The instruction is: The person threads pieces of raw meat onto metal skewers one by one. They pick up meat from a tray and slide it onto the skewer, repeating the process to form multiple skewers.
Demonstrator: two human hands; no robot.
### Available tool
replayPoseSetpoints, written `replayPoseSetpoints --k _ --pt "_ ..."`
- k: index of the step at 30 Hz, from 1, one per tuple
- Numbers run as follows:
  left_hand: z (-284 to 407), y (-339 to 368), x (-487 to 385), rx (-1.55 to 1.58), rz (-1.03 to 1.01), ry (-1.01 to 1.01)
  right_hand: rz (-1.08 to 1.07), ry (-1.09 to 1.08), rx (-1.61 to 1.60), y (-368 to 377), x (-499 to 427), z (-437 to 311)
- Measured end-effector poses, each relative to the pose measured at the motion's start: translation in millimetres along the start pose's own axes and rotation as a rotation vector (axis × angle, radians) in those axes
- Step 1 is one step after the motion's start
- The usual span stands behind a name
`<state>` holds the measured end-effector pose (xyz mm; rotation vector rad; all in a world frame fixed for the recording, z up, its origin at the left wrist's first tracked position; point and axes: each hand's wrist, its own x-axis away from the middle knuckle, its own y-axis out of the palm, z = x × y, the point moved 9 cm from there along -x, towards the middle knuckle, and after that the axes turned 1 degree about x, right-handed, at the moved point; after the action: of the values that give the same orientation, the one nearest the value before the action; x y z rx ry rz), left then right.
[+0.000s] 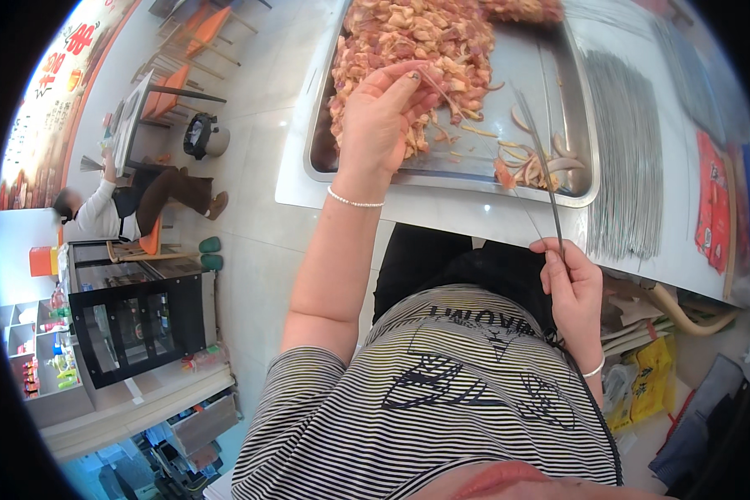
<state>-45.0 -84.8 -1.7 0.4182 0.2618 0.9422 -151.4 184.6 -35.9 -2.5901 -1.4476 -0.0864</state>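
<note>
My left hand is over the pile of cut raw meat in a metal tray, its thumb bent toward the curled fingers. A thin pale strip runs from its fingertips toward the meat; whether they grip it is unclear. Near the tray's front edge, my right hand holds a few thin metal skewers between thumb and fingers. One skewer slants left, with a small piece of meat on it. Sliced onion and yellowish strips lie in the tray's near right corner.
Many metal skewers lie in a wide bundle right of the tray. Beyond them is a red package. Below the table are a yellow bag and a curved tube. At left, another person sits at a table, near a black glass-front cabinet.
</note>
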Motion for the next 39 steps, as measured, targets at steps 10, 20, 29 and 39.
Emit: replayPoseSetpoints --k 10,20,29,39 --pt "14.2 -2.2 4.8 -0.009 0.052 0.143 -0.013 0.011 0.006 1.2 0.7 3.5" --pt "56.7 21.2 30.3 -0.604 -0.043 0.617 -0.046 0.036 0.002 -3.2 8.5 1.7" --pt "40.4 32.3 35.0 -0.651 -0.145 0.622 -0.078 -0.035 -0.022 1.8 9.0 -4.9" --pt "35.7 24.3 36.2 -0.847 -0.186 0.442 0.027 0.096 -0.142 2.5 -5.3 -1.8"
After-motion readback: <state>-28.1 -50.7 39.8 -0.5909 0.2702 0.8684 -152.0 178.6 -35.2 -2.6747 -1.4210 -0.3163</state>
